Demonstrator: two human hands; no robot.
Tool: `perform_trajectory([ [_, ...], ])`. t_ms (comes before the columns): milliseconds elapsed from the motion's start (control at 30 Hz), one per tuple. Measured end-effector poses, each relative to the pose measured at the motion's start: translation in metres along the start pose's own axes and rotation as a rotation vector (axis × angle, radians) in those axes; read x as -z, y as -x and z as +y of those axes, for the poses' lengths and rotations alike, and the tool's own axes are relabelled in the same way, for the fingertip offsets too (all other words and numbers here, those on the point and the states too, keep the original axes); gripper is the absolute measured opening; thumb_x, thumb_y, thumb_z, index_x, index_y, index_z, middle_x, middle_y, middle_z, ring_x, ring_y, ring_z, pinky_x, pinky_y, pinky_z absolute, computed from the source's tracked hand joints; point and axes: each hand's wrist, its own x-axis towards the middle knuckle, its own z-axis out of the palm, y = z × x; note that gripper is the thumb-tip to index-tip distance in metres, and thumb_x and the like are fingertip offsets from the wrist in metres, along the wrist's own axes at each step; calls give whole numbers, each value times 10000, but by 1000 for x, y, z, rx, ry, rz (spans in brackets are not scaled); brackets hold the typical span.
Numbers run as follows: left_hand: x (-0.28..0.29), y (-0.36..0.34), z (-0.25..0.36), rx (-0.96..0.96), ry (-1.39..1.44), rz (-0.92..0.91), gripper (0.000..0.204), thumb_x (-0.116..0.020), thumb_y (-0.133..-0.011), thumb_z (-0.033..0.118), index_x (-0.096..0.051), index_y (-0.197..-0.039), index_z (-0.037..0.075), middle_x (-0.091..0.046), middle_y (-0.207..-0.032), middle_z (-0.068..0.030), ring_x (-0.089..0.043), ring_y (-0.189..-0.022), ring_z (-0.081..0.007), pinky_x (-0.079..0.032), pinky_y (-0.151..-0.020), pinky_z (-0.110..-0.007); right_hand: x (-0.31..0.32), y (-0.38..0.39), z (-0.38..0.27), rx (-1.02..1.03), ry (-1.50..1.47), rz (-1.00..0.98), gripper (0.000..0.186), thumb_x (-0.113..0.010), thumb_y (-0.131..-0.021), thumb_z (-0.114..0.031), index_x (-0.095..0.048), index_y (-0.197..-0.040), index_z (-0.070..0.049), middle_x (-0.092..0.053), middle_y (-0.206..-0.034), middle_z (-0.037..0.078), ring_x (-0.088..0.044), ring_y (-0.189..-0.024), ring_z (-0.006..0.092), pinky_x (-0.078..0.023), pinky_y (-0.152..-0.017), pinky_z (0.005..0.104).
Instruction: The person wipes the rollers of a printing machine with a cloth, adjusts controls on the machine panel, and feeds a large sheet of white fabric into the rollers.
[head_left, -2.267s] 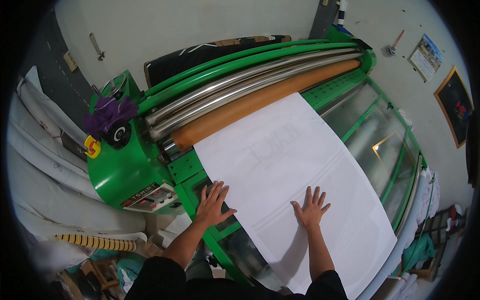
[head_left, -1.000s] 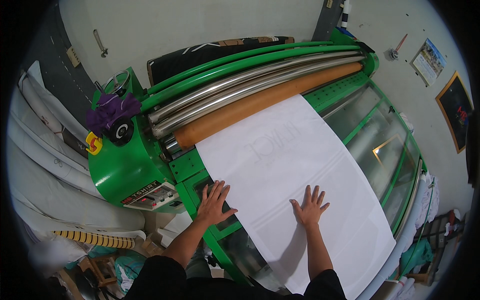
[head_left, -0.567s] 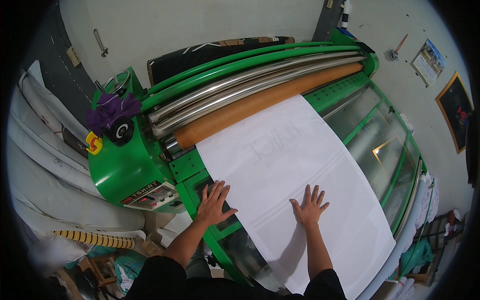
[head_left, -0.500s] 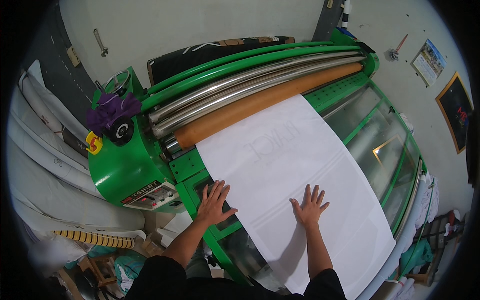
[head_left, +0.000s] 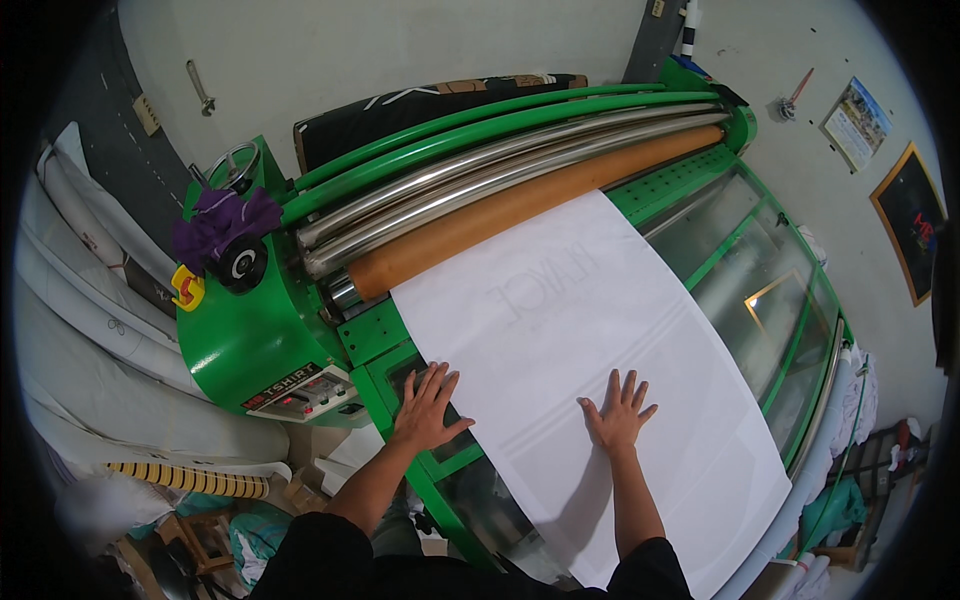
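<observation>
A wide white sheet (head_left: pixel 660 420) with faint, see-through lettering lies across the green machine's glass-panelled bed, its far end at an orange-brown roller (head_left: pixel 530 200) below steel rollers (head_left: pixel 500 160). My left hand (head_left: pixel 425 405) lies with fingers spread on the sheet's left edge and the green frame beside it, nearest the machine's control panel (head_left: pixel 310 390). My right hand (head_left: pixel 617 410) is spread flat on the sheet, to the right of the left one, fingers pointing toward the rollers. Both hands are open, with nothing held in them.
The machine's left housing (head_left: pixel 220 355) carries a handwheel (head_left: pixel 232 160), a purple cloth (head_left: pixel 228 210) and a yellow switch guard (head_left: pixel 187 288). Large white rolls (head_left: pixel 120 400) lean at the left. A wrench (head_left: pixel 200 90), a calendar (head_left: pixel 857 120) and a framed board (head_left: pixel 905 220) hang on the walls.
The view has shifted very slightly since the oldest frame, and my right hand sits a few pixels farther left and up. My left hand has hardly moved; the sheet looks much the same.
</observation>
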Motion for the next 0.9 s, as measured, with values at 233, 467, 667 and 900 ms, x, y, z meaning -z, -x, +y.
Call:
perform_trajectory([
  [233,5,0,1,10,-14,-28,1021,-599,-928,758,-347,-1641,73,-278,-1712,-198,-182,-1624,-328,-102,-1290,-630,2,-1,-3,-4,-7,-16,1054,-463,-919,-848,-237,-1700,-178,-134,-1771,187,-45,-1627,460,-26,-1220,776],
  [467,3,-1,1,14,-34,-34,1022,-592,-929,765,-343,-1644,78,-272,-1717,-191,-179,-1626,-324,-107,-1292,-629,4,-1,-4,-6,-26,-24,1058,-473,-916,-845,-231,-1702,-179,-123,-1775,184,-30,-1631,454,-11,-1221,773],
  [667,1,0,0,7,3,-2,1014,-648,-908,723,-366,-1629,68,-265,-1714,-178,-182,-1620,-333,-105,-1285,-636,-3,-4,-2,2,-24,1,1064,-469,-910,-856,-248,-1698,-177,-129,-1773,186,-36,-1628,461,-12,-1219,775],
  [900,3,-1,1,23,-36,-55,1025,-568,-939,772,-316,-1660,89,-247,-1730,-175,-153,-1632,-304,-81,-1301,-615,0,-4,-4,1,-28,4,1058,-469,-911,-854,-262,-1692,-171,-145,-1768,193,-53,-1625,467,-17,-1215,780],
])
